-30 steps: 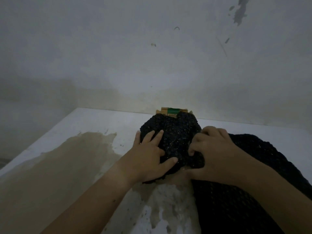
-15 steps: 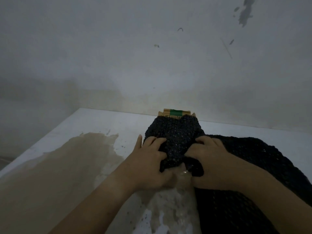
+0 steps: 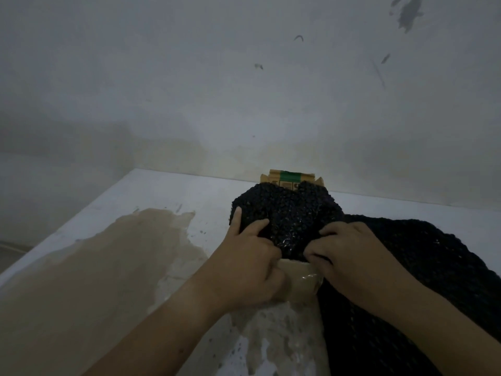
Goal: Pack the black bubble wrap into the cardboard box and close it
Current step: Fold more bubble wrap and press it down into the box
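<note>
Head view looks down on one brown cardboard box (image 3: pixel 298 275) standing on a white, stained tabletop (image 3: pixel 162 196) against a pale grey wall (image 3: pixel 244 90), its long axis running away from the person toward that wall. Its far flaps (image 3: pixel 291 179) stand up at the back, and a single green strip (image 3: pixel 291 176) crosses them; small dark printed marks sit just below the strip, too blurred to read, and no brand can be made out. One sheet of black, knobbly bubble wrap (image 3: pixel 292 213) is bunched into a rounded mound over the opening of the box, hiding most of it, while the rest of the same sheet trails off to the right and toward the person, lying over the tabletop as a long dark band (image 3: pixel 433 267). Two bare hands work at the near edge of the mound. The left hand (image 3: pixel 252 256) has its fingers curled and clenched into the wrap at the mound's left side, thumb lifted along the edge. The right hand (image 3: pixel 349 251) is likewise closed on the wrap, knuckles up, fingertips dug into a fold just beside the left hand. Between and below the two hands the near wall of the box shows bare, with a glossy patch of clear tape (image 3: pixel 309 278) on it. A broad tan stain (image 3: pixel 122 253) spreads over the tabletop to the left
</note>
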